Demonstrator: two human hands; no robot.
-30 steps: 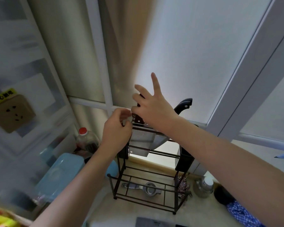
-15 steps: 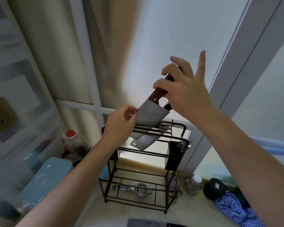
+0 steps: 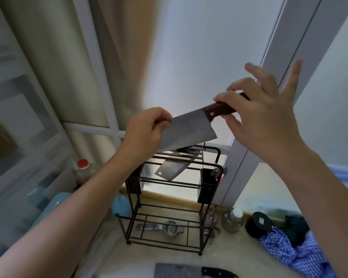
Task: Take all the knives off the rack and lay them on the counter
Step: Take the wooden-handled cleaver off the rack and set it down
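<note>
There is a single view, from a wide-angle camera on the person's head. It faces forward and slightly down toward a window (image 3: 209, 57) and the counter (image 3: 113, 247) below it, with straight lines bowing toward the frame edges. Both forearms enter from the bottom corners and meet near the centre, so the left hand (image 3: 143, 133) and right hand (image 3: 263, 117) sit close to the lens and large. The rack (image 3: 169, 197) stands beyond them, centre and lower, seen from above and in front. The counter fills the bottom strip. No second view shares the scene.
</note>
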